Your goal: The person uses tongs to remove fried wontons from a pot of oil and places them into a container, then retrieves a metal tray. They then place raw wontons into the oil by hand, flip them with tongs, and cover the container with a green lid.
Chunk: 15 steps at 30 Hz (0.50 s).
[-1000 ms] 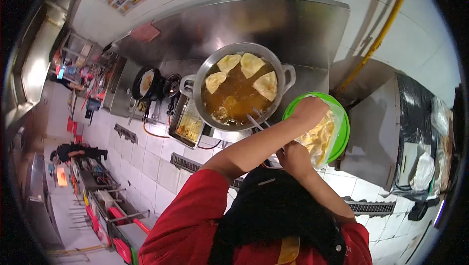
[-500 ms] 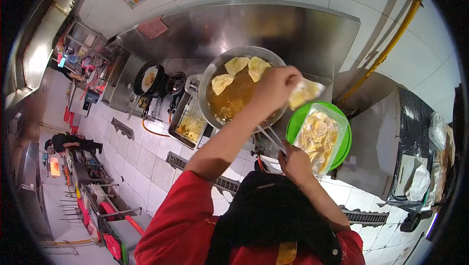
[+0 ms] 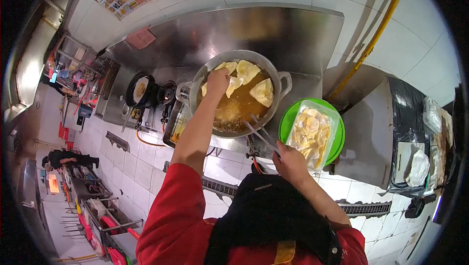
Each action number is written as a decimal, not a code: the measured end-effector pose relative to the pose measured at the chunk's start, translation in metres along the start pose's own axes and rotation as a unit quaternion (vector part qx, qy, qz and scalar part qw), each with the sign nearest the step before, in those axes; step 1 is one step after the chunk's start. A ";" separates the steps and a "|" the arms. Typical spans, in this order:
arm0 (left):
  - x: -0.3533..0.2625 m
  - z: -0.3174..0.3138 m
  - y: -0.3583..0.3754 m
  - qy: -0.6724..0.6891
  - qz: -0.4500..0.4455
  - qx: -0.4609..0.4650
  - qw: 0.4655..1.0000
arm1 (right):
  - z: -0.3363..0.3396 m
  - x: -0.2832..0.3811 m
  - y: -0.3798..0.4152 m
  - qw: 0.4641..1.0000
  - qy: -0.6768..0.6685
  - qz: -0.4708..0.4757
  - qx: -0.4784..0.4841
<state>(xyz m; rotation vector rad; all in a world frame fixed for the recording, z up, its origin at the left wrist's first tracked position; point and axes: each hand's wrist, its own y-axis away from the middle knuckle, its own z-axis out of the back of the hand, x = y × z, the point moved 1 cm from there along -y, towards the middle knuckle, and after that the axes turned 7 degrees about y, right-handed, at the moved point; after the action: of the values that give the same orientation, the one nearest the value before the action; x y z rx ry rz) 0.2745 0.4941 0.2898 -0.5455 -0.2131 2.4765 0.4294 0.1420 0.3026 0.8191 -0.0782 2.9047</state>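
1. The left hand (image 3: 218, 77) has moved from the pan's right rim, where it was half a second ago, across to the left part of the frying pan (image 3: 205, 72), low above the oil.
2. Its fingers are pinched on a pale dough piece (image 3: 231, 85), which hangs at the oil's surface just right of the hand; whether it already touches the oil is hard to tell at this size.
3. Earlier that piece was up in the air beyond the pan's right edge; now it sits inside the pan among the other floating pieces (image 3: 264, 92).
4. The right hand (image 3: 289, 160) stays below the pan, closed around the handles of metal tongs (image 3: 260, 132), whose tips point up toward the pan's near rim.
5. To the right of the pan, the clear tub of raw pieces (image 3: 311, 135) rests on a green plate (image 3: 287, 121), no longer partly hidden by the left forearm.
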 end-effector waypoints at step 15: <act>-0.084 0.223 0.154 0.218 0.092 -0.399 0.886 | 0.036 -0.002 -0.014 0.999 -0.001 -0.035 0.033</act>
<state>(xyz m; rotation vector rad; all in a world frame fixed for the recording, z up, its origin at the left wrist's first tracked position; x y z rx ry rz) 0.1627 0.3137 0.4776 -1.4956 -1.0537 2.2748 0.4510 0.1524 0.3324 0.8181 0.0462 2.8550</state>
